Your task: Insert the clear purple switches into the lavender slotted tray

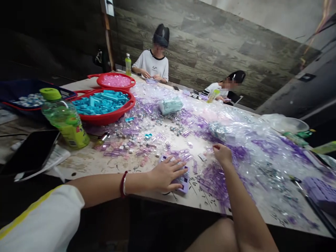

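My left hand (pixel 168 175) lies spread, palm down, over a light purple case (pixel 185 184) near the table's front edge; the palm and fingers cover most of it. My right hand (pixel 222 154) is to the right, above the table, its fingers bent together at a small clear piece (pixel 209 149); whether it grips that piece is too small to tell. Beneath and beside the right wrist lies a heap of transparent purple pieces (pixel 214 180). A small silvery rectangle (pixel 202 156) rests between the two hands.
Red baskets of blue pieces (pixel 101 101) and pink pieces (pixel 117 80) stand at the left, near a green-capped bottle (pixel 65 119) and a phone (pixel 31 152). Plastic bags (pixel 241 133) spread across the right. Stacked purple cases (pixel 320 192) sit far right. Two people sit across the table.
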Available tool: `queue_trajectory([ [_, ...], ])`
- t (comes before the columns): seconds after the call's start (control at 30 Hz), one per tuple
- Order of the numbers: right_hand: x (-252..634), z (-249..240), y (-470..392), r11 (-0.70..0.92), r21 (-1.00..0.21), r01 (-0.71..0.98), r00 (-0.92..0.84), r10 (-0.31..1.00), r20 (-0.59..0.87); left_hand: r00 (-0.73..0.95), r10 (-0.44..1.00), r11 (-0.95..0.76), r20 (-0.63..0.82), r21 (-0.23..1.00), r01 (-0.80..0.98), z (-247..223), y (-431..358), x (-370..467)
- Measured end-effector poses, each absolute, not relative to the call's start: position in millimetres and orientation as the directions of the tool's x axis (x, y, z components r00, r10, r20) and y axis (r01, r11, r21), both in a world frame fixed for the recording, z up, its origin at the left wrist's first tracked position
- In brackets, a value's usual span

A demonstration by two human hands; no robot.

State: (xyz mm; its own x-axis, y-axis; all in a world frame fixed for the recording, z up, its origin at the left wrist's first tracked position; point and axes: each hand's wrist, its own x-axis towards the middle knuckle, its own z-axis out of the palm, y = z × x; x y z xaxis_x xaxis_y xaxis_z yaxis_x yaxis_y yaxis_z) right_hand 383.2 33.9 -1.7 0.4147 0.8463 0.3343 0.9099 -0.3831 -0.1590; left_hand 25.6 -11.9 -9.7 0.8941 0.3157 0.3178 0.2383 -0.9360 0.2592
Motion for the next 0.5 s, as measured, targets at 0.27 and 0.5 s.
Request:
queue_trajectory([
  [0.27, 376.5, -2.1, 46.2, -0.386, -0.174, 0.906, 0.422, 0.856, 0.297, 0.913, 0.303, -0.935, 0.273, 0.271, 0.23, -6.9, -12.2, 23.9],
  [0.5, 374.5, -4.8, 58.1, -0.358, -0.169, 0.918, 0.393, 0.875, 0.282, 0.913, 0.298, -0.942, 0.279, 0.242, 0.234, -9.8, -12.9, 25.2],
])
